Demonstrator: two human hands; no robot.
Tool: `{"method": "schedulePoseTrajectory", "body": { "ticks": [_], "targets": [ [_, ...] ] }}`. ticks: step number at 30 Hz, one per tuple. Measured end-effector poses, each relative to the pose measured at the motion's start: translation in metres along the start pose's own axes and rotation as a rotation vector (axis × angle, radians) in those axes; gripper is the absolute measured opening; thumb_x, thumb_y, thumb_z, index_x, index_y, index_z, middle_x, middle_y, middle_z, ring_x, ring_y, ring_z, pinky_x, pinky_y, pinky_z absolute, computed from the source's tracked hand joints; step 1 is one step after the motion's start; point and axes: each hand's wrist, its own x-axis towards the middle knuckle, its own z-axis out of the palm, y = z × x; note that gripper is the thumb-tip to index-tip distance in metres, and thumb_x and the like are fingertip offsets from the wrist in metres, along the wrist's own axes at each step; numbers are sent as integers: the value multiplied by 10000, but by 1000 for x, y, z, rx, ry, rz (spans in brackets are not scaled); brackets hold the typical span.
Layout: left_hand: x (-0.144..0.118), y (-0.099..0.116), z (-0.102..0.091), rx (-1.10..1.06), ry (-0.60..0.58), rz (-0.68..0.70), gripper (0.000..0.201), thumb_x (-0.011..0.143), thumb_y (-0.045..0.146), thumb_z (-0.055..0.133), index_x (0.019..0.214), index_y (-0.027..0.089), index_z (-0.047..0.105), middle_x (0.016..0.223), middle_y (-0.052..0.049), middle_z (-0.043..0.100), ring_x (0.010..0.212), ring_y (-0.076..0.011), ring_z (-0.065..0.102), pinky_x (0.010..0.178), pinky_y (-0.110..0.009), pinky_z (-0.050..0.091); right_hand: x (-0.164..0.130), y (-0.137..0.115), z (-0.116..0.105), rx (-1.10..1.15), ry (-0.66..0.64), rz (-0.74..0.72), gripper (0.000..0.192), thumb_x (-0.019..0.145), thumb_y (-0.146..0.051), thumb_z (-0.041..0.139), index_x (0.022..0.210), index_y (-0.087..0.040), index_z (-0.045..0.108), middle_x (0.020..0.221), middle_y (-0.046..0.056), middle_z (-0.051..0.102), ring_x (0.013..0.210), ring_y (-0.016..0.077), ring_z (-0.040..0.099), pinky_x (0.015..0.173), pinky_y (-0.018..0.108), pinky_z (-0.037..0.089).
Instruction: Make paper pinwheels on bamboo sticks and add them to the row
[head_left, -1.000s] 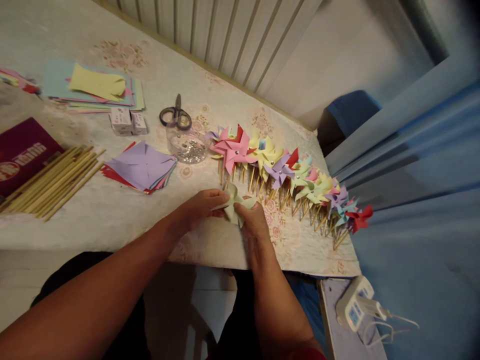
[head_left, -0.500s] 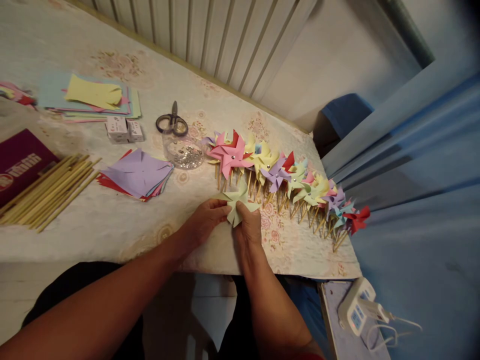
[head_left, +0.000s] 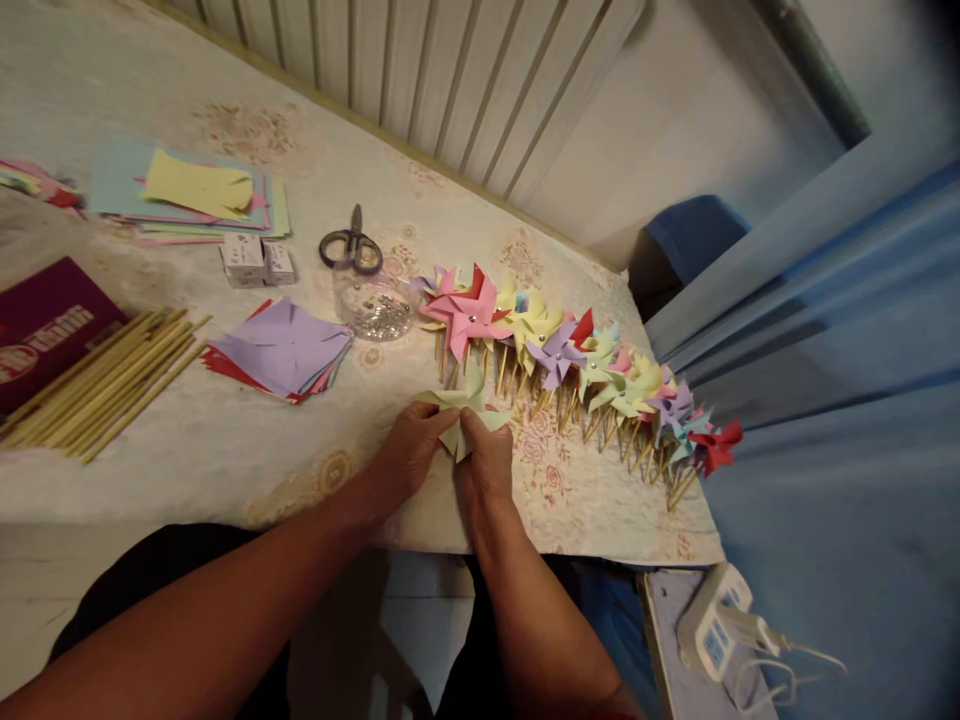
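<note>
A pale green paper pinwheel is held between my two hands above the table's front part. My left hand pinches its left side, thumb on top. My right hand grips it from the front right, with the thumb pressed at the middle. The fingers beneath the paper are hidden. Just beyond my hands, a long row of finished pinwheels on sticks stretches toward the right. Left of them stands a clear round tub of small metal pins. Cut paper squares lie stacked at the left, a purple one uppermost.
Scissors lie behind the tub. Small white boxes sit before stacked coloured paper. Wooden sticks lie beside a purple box at far left. A power strip rests on a lower surface at right.
My hands have shifted slightly left with the green pinwheel. My left hand has moved its hold to a left blade, and the paper has turned and tilted a little.
</note>
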Motion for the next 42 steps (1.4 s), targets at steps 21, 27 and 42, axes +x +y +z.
{"method": "schedulePoseTrajectory", "body": {
  "ticks": [21,27,42],
  "targets": [
    [7,2,-10,1,-67,-20,134,628,244,732,743,182,703,670,0,679,656,-160,640,579,-236,449,2,0,-13,-56,-2,-3,235,751,-327,707,913,-173,635,719,-32,639,610,114,584,605,240,496],
    [11,19,-12,-19,8,-22,84,619,251,718,667,195,677,650,-13,682,673,-186,663,613,-260,489,4,-18,-26,-331,169,-316,260,854,-388,624,1000,-173,634,754,-28,621,636,105,568,638,236,484],
    [13,34,-16,50,-16,9,147,695,266,635,563,215,594,559,-13,622,640,-192,640,575,-270,489,-8,-10,-27,-752,-233,-571,205,894,-242,572,1031,-224,723,853,23,686,676,139,658,681,287,542]
  ]
}}
